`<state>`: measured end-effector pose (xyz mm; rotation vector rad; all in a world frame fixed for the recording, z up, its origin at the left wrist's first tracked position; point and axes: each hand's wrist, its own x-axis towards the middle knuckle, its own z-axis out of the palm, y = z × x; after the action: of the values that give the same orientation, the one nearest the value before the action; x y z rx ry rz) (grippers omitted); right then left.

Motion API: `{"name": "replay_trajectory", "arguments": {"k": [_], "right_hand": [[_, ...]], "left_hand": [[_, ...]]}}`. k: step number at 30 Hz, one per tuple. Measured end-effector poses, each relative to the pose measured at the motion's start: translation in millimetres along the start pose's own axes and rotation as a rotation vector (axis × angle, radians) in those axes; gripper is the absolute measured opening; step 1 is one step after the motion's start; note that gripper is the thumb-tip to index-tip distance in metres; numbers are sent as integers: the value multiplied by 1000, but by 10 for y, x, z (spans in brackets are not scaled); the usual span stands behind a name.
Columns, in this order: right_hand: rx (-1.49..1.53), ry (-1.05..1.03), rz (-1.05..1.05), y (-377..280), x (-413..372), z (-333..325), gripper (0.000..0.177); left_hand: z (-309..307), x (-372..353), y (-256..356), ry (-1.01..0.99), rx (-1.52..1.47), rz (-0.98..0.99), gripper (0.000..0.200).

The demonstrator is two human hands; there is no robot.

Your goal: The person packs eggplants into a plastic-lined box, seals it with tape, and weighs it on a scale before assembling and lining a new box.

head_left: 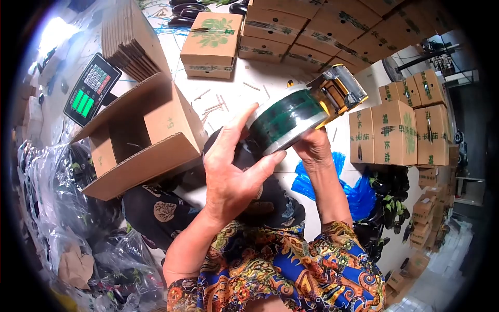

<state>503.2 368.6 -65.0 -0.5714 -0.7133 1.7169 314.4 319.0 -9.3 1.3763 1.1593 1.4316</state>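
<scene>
A wide roll of dark green packing tape sits in a tape dispenser with yellow edges, held up in front of my chest. My left hand grips the near rim of the roll between thumb and fingers. Under the dispenser, my right hand is closed around it, with most of its fingers hidden. To the left, a brown carton tilts with its flaps raised and its inside showing.
A scale display and folded cardboard sheets stand at the left. A closed carton is ahead, near stacked cartons. Blue plastic strips and eggplants lie right; clear plastic bags lie left.
</scene>
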Motion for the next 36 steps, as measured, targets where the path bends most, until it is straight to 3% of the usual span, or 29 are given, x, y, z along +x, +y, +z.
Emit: {"name": "replay_trajectory", "arguments": {"k": [7,10,11,14,16,18,19,22,24,26,29,32,36], "right_hand": [[-184,-9,-66,-90,-54,92,70],[-334,-23,-113,-72,-99,-69,62],[-564,31,-135,-94,-109,-115,54],[-860,41,-265,-55,-104,-317,56],[-1671,-168,-650,-153,-92,-406,57],[-1454,-150,-593,-155,-94,-397,56],[-891,-99,-396,-120,-131,-331,61],[-773,-128,-437,-126,-157,-273,69],[-746,-136,-470,-132,-170,-238,85],[-838,-155,-573,-205,-195,-149,90],[-361,-29,-289,-75,-273,-42,96],[-294,54,-135,-57,-274,12,77],[-357,-74,-247,-99,-250,-47,71]], "left_hand": [[17,-10,67,19,10,-36,68],[51,-8,101,16,-65,-52,68],[52,-8,105,-1,-69,-53,68],[43,-26,97,-41,-105,-65,67],[53,-40,89,-53,-165,-81,67],[39,-63,56,-64,-183,-74,68],[35,-74,50,-69,-191,-70,68],[48,-127,69,-51,-295,-82,70],[53,-152,53,-58,-345,-66,71],[52,-169,42,-63,-410,-58,72],[68,-186,22,-75,-523,-78,75],[93,-201,0,-77,-544,-43,75],[118,-203,-75,-129,-568,22,75]]}}
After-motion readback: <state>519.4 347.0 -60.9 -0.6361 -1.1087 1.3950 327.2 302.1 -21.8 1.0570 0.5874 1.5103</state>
